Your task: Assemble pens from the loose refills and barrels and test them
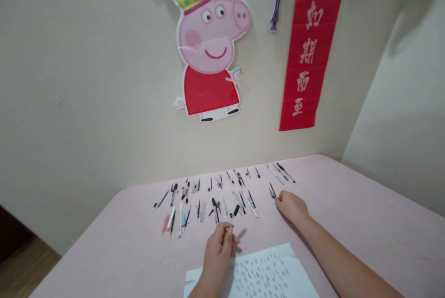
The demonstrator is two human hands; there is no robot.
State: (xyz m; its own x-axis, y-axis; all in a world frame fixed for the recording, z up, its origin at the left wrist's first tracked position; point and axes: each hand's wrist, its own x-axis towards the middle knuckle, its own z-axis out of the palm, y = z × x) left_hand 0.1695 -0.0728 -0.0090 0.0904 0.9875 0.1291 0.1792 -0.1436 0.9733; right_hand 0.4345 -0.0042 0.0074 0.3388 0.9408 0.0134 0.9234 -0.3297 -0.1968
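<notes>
My right hand [292,206] rests on the pink sheet with its fingers closed at the near end of some dark, thin pen parts [272,190]. My left hand [219,246] hovers nearer to me, thumb and fingers pinched together. Whatever it may hold is too small to make out. Beyond the left hand lie rows of pens and taken-apart pen pieces, among them a black pen [215,211] and a white pen [253,209]. Below the hands lies a sheet of paper [267,272] covered in handwriting, partly behind my left wrist.
Several more pens [275,174] lie at the back right of the pink-covered bed or table [347,224]. At the left end of the rows is a pink pen-like piece [165,225]. The wall behind bears a pig cutout [212,89] and a red banner [313,47].
</notes>
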